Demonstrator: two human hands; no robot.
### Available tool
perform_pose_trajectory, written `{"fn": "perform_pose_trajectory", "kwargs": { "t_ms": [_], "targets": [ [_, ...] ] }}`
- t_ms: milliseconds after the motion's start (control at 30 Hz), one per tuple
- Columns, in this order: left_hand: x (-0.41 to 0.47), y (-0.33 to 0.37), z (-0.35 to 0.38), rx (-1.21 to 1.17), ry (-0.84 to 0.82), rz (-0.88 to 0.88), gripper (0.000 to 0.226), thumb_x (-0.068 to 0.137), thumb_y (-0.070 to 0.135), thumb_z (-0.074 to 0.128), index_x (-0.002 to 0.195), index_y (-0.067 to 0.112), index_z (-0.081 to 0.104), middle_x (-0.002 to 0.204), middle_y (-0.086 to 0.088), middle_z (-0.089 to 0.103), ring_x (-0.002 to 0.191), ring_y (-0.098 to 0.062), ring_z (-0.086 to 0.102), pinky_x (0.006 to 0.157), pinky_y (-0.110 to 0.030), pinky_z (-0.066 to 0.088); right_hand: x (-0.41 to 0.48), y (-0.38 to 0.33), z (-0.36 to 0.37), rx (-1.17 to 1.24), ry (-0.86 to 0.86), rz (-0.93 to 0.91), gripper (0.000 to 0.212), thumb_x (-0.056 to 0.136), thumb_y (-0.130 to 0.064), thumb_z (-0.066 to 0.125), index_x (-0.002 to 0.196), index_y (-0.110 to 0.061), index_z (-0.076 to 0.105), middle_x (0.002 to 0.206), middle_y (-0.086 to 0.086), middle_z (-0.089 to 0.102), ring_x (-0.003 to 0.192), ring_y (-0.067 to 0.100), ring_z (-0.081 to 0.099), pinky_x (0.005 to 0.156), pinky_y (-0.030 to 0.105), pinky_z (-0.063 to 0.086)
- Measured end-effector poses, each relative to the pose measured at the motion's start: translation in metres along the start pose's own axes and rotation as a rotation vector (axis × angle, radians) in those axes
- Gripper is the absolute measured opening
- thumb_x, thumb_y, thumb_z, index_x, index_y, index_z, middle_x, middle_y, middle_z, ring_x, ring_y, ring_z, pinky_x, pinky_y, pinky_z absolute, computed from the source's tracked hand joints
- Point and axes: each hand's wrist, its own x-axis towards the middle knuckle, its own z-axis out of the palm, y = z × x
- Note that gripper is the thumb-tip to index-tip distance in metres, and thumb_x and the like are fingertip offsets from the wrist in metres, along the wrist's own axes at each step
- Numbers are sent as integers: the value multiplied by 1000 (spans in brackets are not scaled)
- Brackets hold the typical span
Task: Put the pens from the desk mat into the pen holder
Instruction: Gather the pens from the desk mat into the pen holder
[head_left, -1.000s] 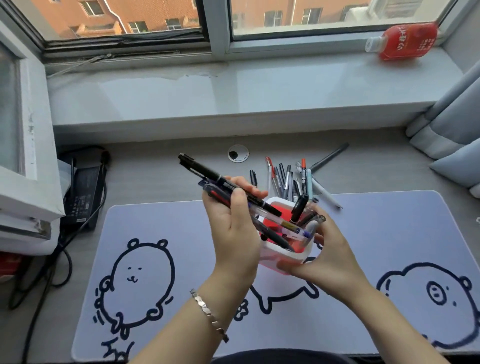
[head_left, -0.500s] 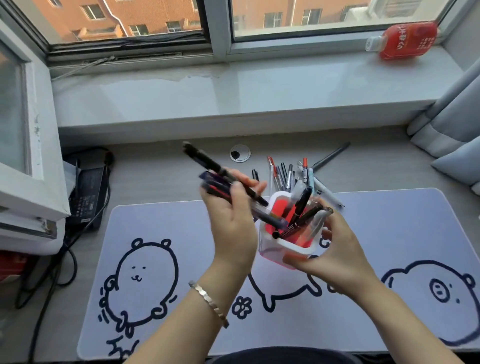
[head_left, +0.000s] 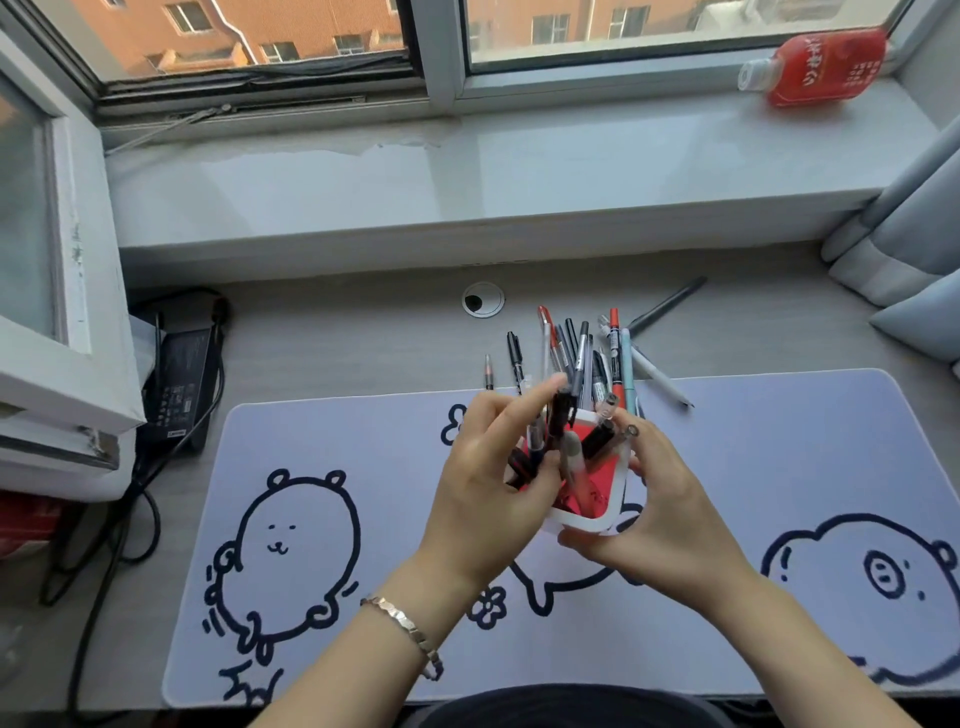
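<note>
A white pen holder (head_left: 610, 512) with a red inside sits over the middle of the pale desk mat (head_left: 363, 441), tilted toward me. My right hand (head_left: 670, 519) grips its right and front side. My left hand (head_left: 493, 478) is closed on a bunch of pens (head_left: 558, 415) whose lower ends are inside the holder. Other pens (head_left: 605, 441) stand in it too. Several loose pens (head_left: 582, 348) lie in a heap on the grey desk just behind the mat's far edge.
A black power brick (head_left: 182, 384) with cables lies at the left. A round cable grommet (head_left: 483, 300) is behind the pens. A red bottle (head_left: 821, 67) lies on the windowsill. A curtain (head_left: 909, 234) hangs at the right. An open window frame (head_left: 57, 260) juts in at the left.
My left hand has swung its bunch of pens from slanting up-left above the holder down into it. The view has shifted slightly, and the right hand keeps hold of the holder.
</note>
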Motion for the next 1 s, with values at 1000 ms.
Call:
{"fn": "perform_pose_trajectory", "kwargs": {
  "t_ms": [1000],
  "targets": [
    [84,-80,53,333,-239,-1018,67,85,47,53,129,2,28,135,-20,32,124,-37,34,91,-42,40,14,29,-38,97,168,135,91,48,-29,87,126,-38,40,122,-18,51,105,-16,47,82,12,38]
  ]
}}
